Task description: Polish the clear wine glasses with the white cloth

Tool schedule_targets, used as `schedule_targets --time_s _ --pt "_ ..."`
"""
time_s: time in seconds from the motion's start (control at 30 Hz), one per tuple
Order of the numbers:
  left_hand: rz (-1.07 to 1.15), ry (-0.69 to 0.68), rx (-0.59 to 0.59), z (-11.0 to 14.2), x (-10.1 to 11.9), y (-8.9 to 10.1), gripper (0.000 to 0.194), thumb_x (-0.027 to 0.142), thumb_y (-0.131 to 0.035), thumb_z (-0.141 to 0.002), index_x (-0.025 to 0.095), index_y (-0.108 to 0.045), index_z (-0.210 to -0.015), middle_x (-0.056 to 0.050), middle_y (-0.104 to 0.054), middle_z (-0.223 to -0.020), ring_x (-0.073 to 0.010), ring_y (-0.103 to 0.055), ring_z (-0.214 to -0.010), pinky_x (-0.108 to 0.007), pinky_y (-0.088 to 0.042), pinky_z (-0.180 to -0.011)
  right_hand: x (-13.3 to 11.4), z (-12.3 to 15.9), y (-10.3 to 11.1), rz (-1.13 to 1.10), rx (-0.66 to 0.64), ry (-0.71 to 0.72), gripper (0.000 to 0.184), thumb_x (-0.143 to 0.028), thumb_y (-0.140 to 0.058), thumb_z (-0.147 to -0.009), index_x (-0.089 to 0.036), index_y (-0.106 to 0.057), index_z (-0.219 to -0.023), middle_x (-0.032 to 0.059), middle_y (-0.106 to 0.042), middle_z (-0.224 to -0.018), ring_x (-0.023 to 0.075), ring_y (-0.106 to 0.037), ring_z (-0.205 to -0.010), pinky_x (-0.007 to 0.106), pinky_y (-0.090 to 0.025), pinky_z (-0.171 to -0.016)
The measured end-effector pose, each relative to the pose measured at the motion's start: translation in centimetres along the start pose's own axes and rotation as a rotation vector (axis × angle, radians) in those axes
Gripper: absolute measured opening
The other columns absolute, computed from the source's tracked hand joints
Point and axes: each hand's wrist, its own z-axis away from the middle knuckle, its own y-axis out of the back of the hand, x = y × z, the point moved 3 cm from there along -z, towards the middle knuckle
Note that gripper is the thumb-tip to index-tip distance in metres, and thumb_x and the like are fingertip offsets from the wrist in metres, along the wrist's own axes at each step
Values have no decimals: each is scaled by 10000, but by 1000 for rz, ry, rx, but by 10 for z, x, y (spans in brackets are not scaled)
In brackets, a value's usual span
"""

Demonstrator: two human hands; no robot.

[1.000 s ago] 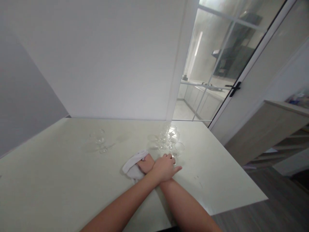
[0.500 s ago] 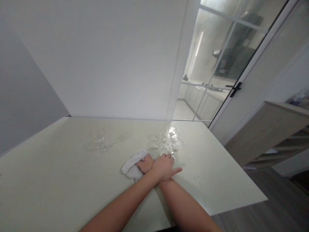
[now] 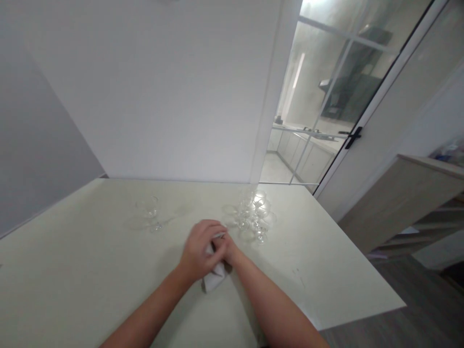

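Note:
A crumpled white cloth (image 3: 214,281) is bunched between my two hands, just above or on the pale table. My right hand (image 3: 225,247) grips it, its fingers mostly hidden behind the other hand. Curving over the cloth from the left, my left hand (image 3: 200,246) has its fingers and thumb bent round it, slightly blurred. A cluster of several clear stemmed glasses (image 3: 253,210) stands beyond my right hand, close together; the foot of one glass (image 3: 261,238) is nearest. Farther left, another clear stemmed glass or glasses (image 3: 148,208) can be made out faintly.
The pale table (image 3: 90,270) reaches a white wall (image 3: 174,96) at the back. On the right are a glazed door (image 3: 308,125) with a black handle (image 3: 353,137) and a wooden shelf unit (image 3: 406,193). The table's right edge drops to a dark floor.
My left hand has moved left, away from the glass cluster and off my right forearm, onto the cloth. The cloth is now more bunched. The glasses stay where they were.

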Motion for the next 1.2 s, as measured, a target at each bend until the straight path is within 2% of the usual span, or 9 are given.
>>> schedule_targets --time_s 0.1,0.17,0.23,0.43,0.73,0.87,1.0,1.1,1.2 --pt "-182 141 625 16 -56 52 419 311 -665 -745 172 -478 -1095 -104 -556 -1069 -261 -551 -1041 -449 -432 -932 4 -6 4 -4 15 -8 243 -253 -492 -825 -153 -682 -711 2 -735 -866 114 -652 -888 213 -507 -844" --pt "-224 290 764 25 -86 68 578 347 -672 -749 155 -396 -1218 -144 -481 -1230 -286 -495 -1158 -462 -414 -959 8 -8 6 -46 29 -41 154 -273 -560 -823 -178 -680 -838 28 -725 -948 165 -650 -946 304 -498 -898" --pt "-220 465 774 30 -107 73 702 367 -684 -760 156 -310 -1316 -155 -390 -1351 -295 -422 -1250 -464 -383 -997 10 -7 7 -99 38 -85 178 -315 -590 -812 -185 -667 -906 46 -712 -968 198 -639 -977 356 -476 -931" --pt "-82 804 701 43 -149 56 988 461 -780 -652 129 -196 -1377 -204 -296 -1423 -318 -344 -1315 -483 -322 -1065 5 -1 7 -179 14 -96 284 -374 -665 -745 -197 -661 -966 50 -701 -1001 226 -617 -1019 386 -460 -958" --pt "195 963 661 51 -182 42 742 399 -801 -614 188 -388 -1193 -113 -572 -1142 -245 -568 -1085 -313 -518 -735 1 -1 6 -279 -20 -45 322 -364 -705 -718 -205 -670 -996 46 -710 -1024 217 -643 -967 396 -446 -991" --pt "283 897 650 46 -179 40 607 391 -755 -670 194 -449 -1155 -54 -630 -966 -163 -630 -805 -271 -504 -649 1 -1 5 -313 -38 -47 379 -380 -720 -712 -210 -657 -1045 47 -711 -1016 222 -651 -952 409 -466 -967" --pt "126 713 512 39 -158 40 632 436 -722 -708 208 -465 -1238 -37 -631 -955 -126 -606 -684 -256 -498 -630 2 -1 6 -330 -26 -53 429 -425 -723 -702 -210 -640 -1064 47 -709 -1024 233 -644 -991 420 -448 -990" --pt "-53 427 264 34 -132 38 611 401 -708 -734 217 -491 -1275 -22 -624 -917 -130 -604 -690 -266 -504 -689 1 -2 5 -364 -34 -62 442 -423 -748 -678 -205 -642 -1047 56 -714 -1019 234 -649 -972 404 -454 -984" --pt "-141 144 -108 35 -108 28 556 330 -662 -776 235 -515 -1304 -33 -638 -899 -139 -606 -687 -254 -495 -699 -2 -2 4 -379 -88 -27 434 -398 -755 -672 -179 -646 -1030 70 -710 -1026 237 -653 -959 399 -470 -962"
